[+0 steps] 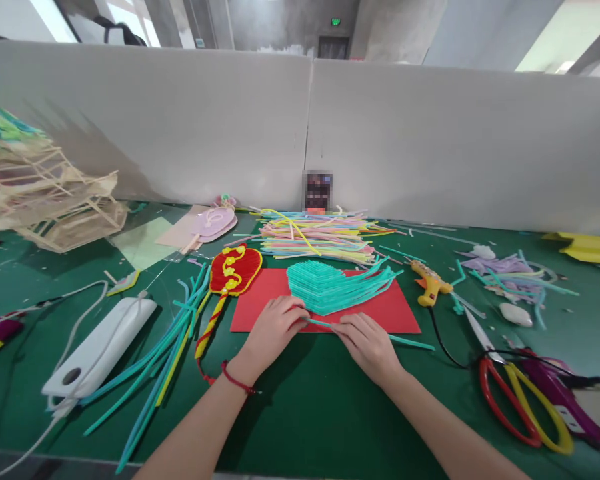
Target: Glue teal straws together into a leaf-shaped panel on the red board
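My left hand (279, 325) and my right hand (367, 341) pinch one teal pipe cleaner (321, 323) between them, just over the front edge of a red sheet (260, 310). Its free end sticks out to the right beyond my right hand. On the sheet, right behind my fingers, lies a leaf-like teal piece (317, 283) made of pipe cleaners laid side by side, loose strands trailing right. A red and yellow fan-shaped piece (235, 270) with a striped handle overlaps the sheet's left side. My fingertips partly hide the strand.
Pastel pipe cleaners (315, 237) are heaped behind the sheet. To the right lie a yellow glue gun (433, 287), scissors (513, 393) and scraps (510, 273). At left are teal strands (155, 363), a white power strip (100, 347) and a stick frame (65, 200). A grey partition (180, 127) closes the back.
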{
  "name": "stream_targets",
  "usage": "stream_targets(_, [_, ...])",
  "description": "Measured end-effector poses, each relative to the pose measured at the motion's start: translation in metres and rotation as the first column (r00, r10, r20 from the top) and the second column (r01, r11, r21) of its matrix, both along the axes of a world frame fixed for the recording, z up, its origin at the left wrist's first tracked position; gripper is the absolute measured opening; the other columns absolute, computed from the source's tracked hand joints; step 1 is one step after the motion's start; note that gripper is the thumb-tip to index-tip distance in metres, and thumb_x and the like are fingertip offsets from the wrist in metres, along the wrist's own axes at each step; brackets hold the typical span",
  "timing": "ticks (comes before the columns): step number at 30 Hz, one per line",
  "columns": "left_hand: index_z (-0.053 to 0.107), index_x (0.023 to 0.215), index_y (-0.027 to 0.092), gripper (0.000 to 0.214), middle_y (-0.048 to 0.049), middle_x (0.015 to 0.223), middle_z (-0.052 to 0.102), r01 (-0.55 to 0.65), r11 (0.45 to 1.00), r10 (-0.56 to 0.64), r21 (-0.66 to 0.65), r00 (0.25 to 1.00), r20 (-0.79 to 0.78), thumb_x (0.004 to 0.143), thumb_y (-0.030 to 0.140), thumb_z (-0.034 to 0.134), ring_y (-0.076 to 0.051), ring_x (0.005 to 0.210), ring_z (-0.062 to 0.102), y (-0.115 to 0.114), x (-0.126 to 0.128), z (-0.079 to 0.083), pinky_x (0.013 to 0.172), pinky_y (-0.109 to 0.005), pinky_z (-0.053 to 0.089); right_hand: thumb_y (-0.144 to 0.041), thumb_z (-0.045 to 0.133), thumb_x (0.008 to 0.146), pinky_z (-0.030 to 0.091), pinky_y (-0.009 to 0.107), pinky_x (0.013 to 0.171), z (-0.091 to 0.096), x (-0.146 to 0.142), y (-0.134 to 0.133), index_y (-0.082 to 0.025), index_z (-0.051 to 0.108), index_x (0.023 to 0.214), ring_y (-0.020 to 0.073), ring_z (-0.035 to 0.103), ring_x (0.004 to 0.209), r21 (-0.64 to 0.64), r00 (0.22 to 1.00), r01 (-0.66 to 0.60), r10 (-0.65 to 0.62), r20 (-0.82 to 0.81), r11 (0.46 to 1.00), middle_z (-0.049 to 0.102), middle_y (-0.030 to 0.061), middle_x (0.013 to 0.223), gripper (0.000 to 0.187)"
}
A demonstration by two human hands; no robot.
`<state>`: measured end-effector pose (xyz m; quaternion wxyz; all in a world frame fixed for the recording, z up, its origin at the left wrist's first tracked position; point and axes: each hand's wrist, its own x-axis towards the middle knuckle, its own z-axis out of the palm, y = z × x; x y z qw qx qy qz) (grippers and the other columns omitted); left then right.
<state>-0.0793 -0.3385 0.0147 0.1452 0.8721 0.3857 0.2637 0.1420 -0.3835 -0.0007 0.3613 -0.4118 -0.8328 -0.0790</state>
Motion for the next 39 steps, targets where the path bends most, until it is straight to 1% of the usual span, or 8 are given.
stream_targets(11, [0.065, 0.089, 0.021, 0.016, -0.0027, 0.087, 0.067, -0.067, 0.997, 0.068, -0.034, 0.998, 0.01, 0.092, 0.027, 0.05, -0.019, 0.085, 0.06, 0.009, -0.01, -0.001, 0.081, -0.035, 0.046, -0.017, 0.05, 0.092, 0.045, 0.03, 0.07, 0.004, 0.008, 0.007, -0.019, 0.068, 0.092, 0.0166, 0.058, 0.076, -0.088, 0.998, 0.059, -0.061, -0.022, 0.994, 0.066, 0.0055, 0.082, 0.018])
stream_targets(15, [0.065, 0.089, 0.022, 0.016, -0.0022, 0.087, 0.069, -0.157, 0.977, 0.175, -0.145, 0.977, 0.123, 0.091, 0.028, 0.05, -0.018, 0.084, 0.063, 0.007, -0.008, 0.002, 0.08, -0.032, 0.048, -0.02, 0.058, 0.088, 0.041, 0.031, 0.068, 0.013, 0.019, 0.006, -0.022, 0.073, 0.09, 0.0167, 0.057, 0.073, 0.071, 0.952, 0.306, -0.306, -0.016, 0.949, 0.064, 0.0056, 0.08, 0.015])
stream_targets(19, [0.065, 0.089, 0.021, 0.014, -0.0004, 0.087, 0.069, -0.026, 0.967, 0.08, -0.252, 0.975, 0.209, 0.091, 0.026, 0.052, -0.015, 0.082, 0.063, 0.0, -0.003, 0.005, 0.076, -0.027, 0.05, -0.02, 0.06, 0.087, 0.041, 0.03, 0.065, 0.02, 0.031, 0.003, -0.024, 0.072, 0.095, 0.0144, 0.056, 0.063, 0.128, 0.881, 0.472, -0.463, -0.097, 0.872, 0.064, 0.001, 0.067, 0.015])
stream_targets(23, [0.066, 0.089, 0.021, 0.014, -0.0012, 0.088, 0.069, 0.087, 0.982, -0.056, -0.169, 0.982, 0.182, 0.091, 0.027, 0.054, -0.015, 0.084, 0.062, -0.01, 0.005, 0.002, 0.077, -0.027, 0.048, -0.024, 0.05, 0.091, 0.05, 0.029, 0.07, 0.031, 0.028, 0.001, -0.021, 0.066, 0.105, 0.0145, 0.064, 0.071, -0.11, 0.833, 0.413, -0.424, -0.356, 0.904, 0.072, 0.0047, 0.093, 0.022])
stream_targets(26, [0.067, 0.092, 0.021, 0.015, -0.0016, 0.09, 0.071, 0.207, 0.975, -0.199, -0.082, 0.975, 0.1, 0.091, 0.03, 0.055, -0.016, 0.087, 0.063, -0.016, 0.012, 0.001, 0.081, -0.029, 0.047, -0.028, 0.055, 0.089, 0.055, 0.031, 0.072, 0.052, 0.01, -0.004, -0.021, 0.064, 0.1, 0.0157, 0.068, 0.078, -0.274, 0.695, 0.267, -0.381, -0.609, 0.924, 0.071, 0.0076, 0.106, 0.016])
stream_targets(31, [0.064, 0.106, 0.022, 0.021, -0.0022, 0.101, 0.071, 0.234, 0.972, -0.234, 0.002, 0.967, 0.099, 0.094, 0.032, 0.05, -0.015, 0.095, 0.063, -0.02, 0.018, 0.004, 0.086, -0.03, 0.048, -0.023, 0.061, 0.086, 0.049, 0.025, 0.048, 0.1, -0.011, -0.021, -0.024, 0.05, 0.122, 0.0178, 0.07, 0.069, -0.167, 0.528, 0.217, -0.26, -0.809, 0.962, 0.072, 0.0013, 0.08, 0.037])
stream_targets(35, [0.066, 0.094, 0.02, 0.021, -0.0052, 0.096, 0.069, -0.075, 0.997, 0.072, 0.026, 0.991, 0.108, 0.094, 0.024, 0.045, -0.018, 0.091, 0.063, -0.013, 0.01, 0.003, 0.083, -0.033, 0.051, -0.019, 0.064, 0.083, 0.05, 0.026, 0.055, 0.105, -0.001, -0.026, -0.023, 0.064, 0.102, 0.0157, 0.067, 0.069, -0.021, 0.79, 0.309, -0.269, -0.551, 0.951, 0.071, 0.0017, 0.079, 0.019])
stream_targets(39, [0.064, 0.086, 0.017, 0.015, -0.0131, 0.111, 0.063, -0.473, 0.877, 0.471, 0.085, 0.881, 0.046, 0.087, 0.016, 0.049, -0.028, 0.105, 0.059, 0.0, -0.005, -0.003, 0.089, -0.045, 0.049, -0.019, 0.058, 0.088, 0.051, 0.027, 0.06, 0.069, 0.011, -0.02, -0.022, 0.067, 0.089, 0.0136, 0.062, 0.066, -0.097, 0.958, 0.166, -0.184, -0.218, 0.981, 0.07, 0.0017, 0.073, 0.01])
